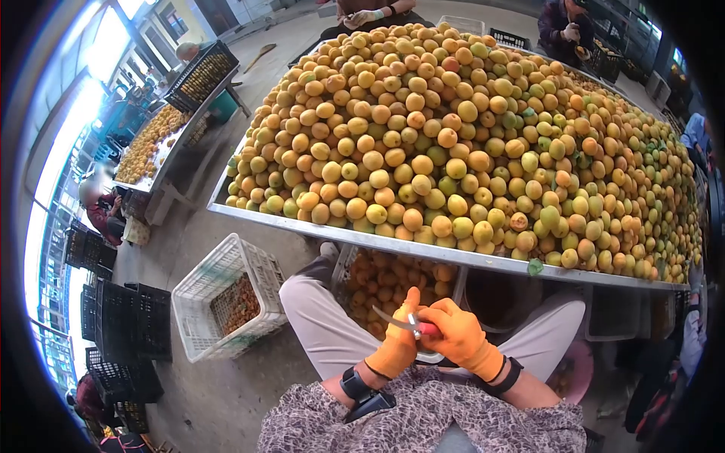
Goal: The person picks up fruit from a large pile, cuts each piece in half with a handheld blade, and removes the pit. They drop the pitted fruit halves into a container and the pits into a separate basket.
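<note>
Knife-work seemed in hand: the orange-gloved right hand [458, 337] gripped a curved, red-handled metal knife [387, 317] near round, orange-yellow fruit [377, 275]; the orange-gloved left hand [398, 349] curled beside it, its hold unclear. Any next move called for fingers clear of the blade.

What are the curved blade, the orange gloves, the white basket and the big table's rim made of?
Blade: metal, thin and grey. 
Gloves: matte and creased, perhaps rubber or coated cloth. 
Basket: likely moulded plastic, with regular slots. 
Rim: probably bare metal, dull silver-grey.
</note>
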A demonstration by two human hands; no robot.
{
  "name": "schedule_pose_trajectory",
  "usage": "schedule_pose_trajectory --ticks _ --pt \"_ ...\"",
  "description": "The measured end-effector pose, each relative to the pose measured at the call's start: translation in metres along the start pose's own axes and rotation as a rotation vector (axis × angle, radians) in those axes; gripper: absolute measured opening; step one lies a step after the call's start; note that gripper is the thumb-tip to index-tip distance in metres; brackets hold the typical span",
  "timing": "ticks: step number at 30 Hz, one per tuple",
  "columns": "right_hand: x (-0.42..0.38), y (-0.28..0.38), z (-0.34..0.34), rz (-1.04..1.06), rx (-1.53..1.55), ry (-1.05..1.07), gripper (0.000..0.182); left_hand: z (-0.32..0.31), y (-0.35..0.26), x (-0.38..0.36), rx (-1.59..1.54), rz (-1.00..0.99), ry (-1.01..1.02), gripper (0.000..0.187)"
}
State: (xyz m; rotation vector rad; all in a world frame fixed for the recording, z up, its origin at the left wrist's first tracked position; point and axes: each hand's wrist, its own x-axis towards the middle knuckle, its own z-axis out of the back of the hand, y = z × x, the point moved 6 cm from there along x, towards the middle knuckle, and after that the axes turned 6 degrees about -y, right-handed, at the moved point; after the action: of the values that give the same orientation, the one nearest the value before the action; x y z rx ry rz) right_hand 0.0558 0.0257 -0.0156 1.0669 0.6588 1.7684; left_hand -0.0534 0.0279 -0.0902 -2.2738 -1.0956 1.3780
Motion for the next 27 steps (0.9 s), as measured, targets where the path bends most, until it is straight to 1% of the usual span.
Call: schedule_pose_trajectory --ticks 1,2,4,5,6,8,9,10,12,13,15,16,18,19,20,21,22,23,25,26,27 --pt "-0.004 -0.002 -0.003 0.006 -0.054 0.051 0.045 0.002 0.008 0.001 -0.023 0.086 -0.043 0.056" --pt "-0.007 -0.005 -0.005 0.015 -0.108 0.107 0.047 0.002 0.012 0.003 -0.026 0.093 -0.047 0.056" --pt "-0.015 -0.013 -0.006 -0.004 -0.142 0.116 0.047 0.006 0.022 0.007 -0.017 0.131 -0.092 0.057" --pt "-0.017 -0.017 -0.007 -0.007 -0.179 0.120 0.048 0.000 0.022 0.003 -0.018 0.170 -0.163 0.056" --pt "-0.020 -0.020 -0.007 0.002 -0.176 0.128 0.048 0.001 0.029 0.008 -0.027 0.162 -0.168 0.056" --pt "-0.029 -0.027 -0.006 0.027 -0.177 0.091 0.044 0.008 0.048 0.019 0.011 0.165 -0.146 0.056" --pt "-0.032 -0.035 -0.003 0.050 -0.187 0.047 0.038 -0.006 0.038 0.006 0.178 0.003 -0.056 0.056" --pt "-0.033 -0.042 0.000 0.002 -0.140 0.014 0.035 -0.006 0.054 0.005 0.147 0.088 -0.089 0.050" --pt "-0.033 -0.042 0.005 -0.036 -0.129 0.026 0.031 -0.017 0.050 0.000 0.098 0.165 -0.042 0.050" --pt "-0.034 -0.041 0.007 -0.037 -0.123 0.031 0.031 -0.016 0.048 0.000 0.095 0.165 -0.049 0.050" --pt "-0.032 -0.039 0.014 -0.060 -0.061 0.037 0.029 -0.015 0.048 0.001 0.161 0.239 -0.043 0.051" --pt "-0.029 -0.034 0.022 -0.058 -0.061 0.038 0.029 -0.013 0.044 0.003 0.160 0.236 -0.044 0.051" --pt "-0.020 -0.017 0.056 -0.026 -0.154 -0.191 0.029 -0.012 0.028 0.002 0.293 0.149 0.171 0.052" --pt "-0.021 -0.012 0.072 0.007 -0.190 -0.301 0.032 -0.006 0.020 0.002 0.291 0.105 0.182 0.044" --pt "-0.022 -0.010 0.087 0.042 -0.225 -0.414 0.035 0.001 0.017 0.002 0.294 0.105 0.179 0.044" --pt "-0.023 -0.016 0.099 -0.005 -0.277 -0.421 0.037 0.011 0.011 0.004 0.362 0.059 0.119 0.037" --pt "-0.026 -0.024 0.107 -0.054 -0.330 -0.425 0.040 0.022 0.008 0.005 0.429 0.017 0.059 0.031" --pt "-0.028 -0.036 0.113 -0.185 -0.414 -0.453 0.044 0.035 0.008 0.010 0.468 0.010 0.029 0.023" --pt "-0.037 -0.062 0.124 -0.224 -0.485 -0.583 0.043 0.055 0.005 0.029 0.446 -0.035 -0.001 0.023" --pt "-0.045 -0.069 0.129 -0.250 -0.490 -0.625 0.041 0.065 0.000 0.039 0.419 -0.075 -0.039 0.023" --pt "-0.047 -0.067 0.129 -0.246 -0.487 -0.626 0.041 0.076 -0.008 0.048 0.470 -0.099 -0.052 0.027"
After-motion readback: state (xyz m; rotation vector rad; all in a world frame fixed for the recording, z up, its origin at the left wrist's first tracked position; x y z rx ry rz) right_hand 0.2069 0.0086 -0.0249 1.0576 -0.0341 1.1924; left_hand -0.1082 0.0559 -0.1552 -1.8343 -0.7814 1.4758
